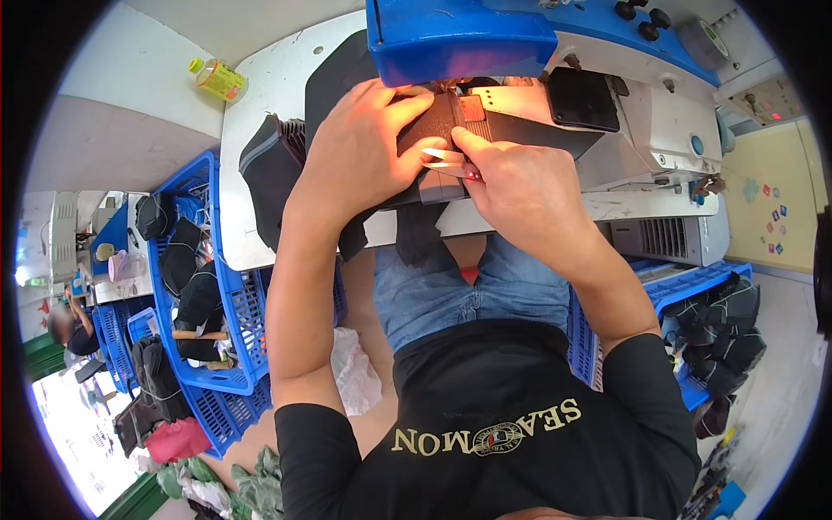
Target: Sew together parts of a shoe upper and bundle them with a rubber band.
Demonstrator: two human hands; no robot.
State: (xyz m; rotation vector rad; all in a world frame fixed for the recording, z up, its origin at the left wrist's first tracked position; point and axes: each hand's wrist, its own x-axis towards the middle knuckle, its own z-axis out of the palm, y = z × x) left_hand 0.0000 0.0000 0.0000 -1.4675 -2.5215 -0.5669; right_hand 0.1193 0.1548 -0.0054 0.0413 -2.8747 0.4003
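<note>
Black fabric (440, 126) lies under the lit front of a blue and white sewing machine (459, 48). My left hand (355, 152) rests on it from the left, fingers stretched out and thumb apart from the index finger. My right hand (533, 178) is closed around small thread snips (446, 160), with its index finger reaching to the fabric by the metal plate. The two blades point left, almost to my left thumb, and stand slightly apart. More of the black fabric hangs over the table's front edge. The needle area is mostly hidden under the blue head.
A stack of black pieces (270, 173) lies left on the white table (238, 143), with a yellow-labelled bottle (218, 80) beyond. A dark phone (582, 100) rests on the machine bed. Blue crates (251, 325) with black bundles stand left and right. Far left, another person (74, 329) is visible.
</note>
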